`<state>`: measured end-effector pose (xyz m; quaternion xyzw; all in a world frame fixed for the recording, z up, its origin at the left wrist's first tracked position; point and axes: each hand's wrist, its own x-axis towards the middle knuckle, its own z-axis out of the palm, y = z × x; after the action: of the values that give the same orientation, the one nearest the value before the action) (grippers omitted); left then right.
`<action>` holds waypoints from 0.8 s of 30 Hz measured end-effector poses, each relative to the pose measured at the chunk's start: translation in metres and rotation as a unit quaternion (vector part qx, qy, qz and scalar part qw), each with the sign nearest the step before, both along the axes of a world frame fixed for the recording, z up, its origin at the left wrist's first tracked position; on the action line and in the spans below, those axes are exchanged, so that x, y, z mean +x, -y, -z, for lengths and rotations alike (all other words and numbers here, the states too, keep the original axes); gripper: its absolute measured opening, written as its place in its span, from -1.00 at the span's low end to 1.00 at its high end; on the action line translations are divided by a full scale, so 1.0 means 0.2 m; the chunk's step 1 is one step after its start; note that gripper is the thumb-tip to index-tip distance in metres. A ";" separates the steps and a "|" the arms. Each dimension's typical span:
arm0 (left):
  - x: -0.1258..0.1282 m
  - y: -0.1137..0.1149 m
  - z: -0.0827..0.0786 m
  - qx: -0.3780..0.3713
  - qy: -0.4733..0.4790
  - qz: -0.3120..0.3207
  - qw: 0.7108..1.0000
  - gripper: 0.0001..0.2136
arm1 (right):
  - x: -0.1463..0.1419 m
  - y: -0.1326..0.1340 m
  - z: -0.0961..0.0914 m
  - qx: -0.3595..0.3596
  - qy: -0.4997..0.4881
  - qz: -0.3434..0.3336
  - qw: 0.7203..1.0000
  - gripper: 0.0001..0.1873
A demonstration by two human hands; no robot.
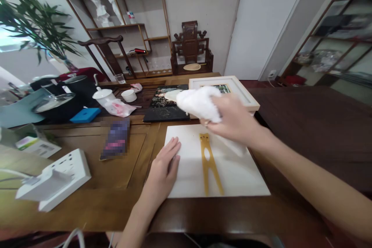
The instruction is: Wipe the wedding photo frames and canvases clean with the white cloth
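My left hand lies flat and open on the left edge of a white board that rests on the wooden table. A yellow wooden stand piece is fixed down the board's middle. My right hand is raised above the board's far edge, closed around a white cloth. Just beyond it sit a white picture frame and a dark photo print.
A white power strip lies at the left with a plug in it. A phone, a blue box, a white teapot, a cup and black pots crowd the far left. Shelves and a carved chair stand behind.
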<state>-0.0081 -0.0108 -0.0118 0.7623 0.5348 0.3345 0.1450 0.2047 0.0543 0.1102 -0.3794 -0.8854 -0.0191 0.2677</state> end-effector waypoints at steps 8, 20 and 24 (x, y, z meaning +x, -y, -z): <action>0.01 0.01 -0.06 -0.024 0.004 0.013 1.000 -0.77 | -0.35 -0.02 0.25 -0.070 0.172 -0.130 0.974 -0.81; -0.01 -0.01 0.01 -0.017 0.004 0.000 1.000 -0.66 | 0.23 0.04 0.24 -0.125 0.172 0.035 0.977 -0.73; 0.00 0.00 0.01 -0.009 0.001 0.002 1.000 -0.66 | 0.47 0.07 0.20 -0.119 0.140 0.034 0.982 -0.81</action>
<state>-0.0081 -0.0104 -0.0137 0.7615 0.5363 0.3301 0.1534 0.2996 0.0395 0.0707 -0.4322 -0.8966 0.0247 0.0930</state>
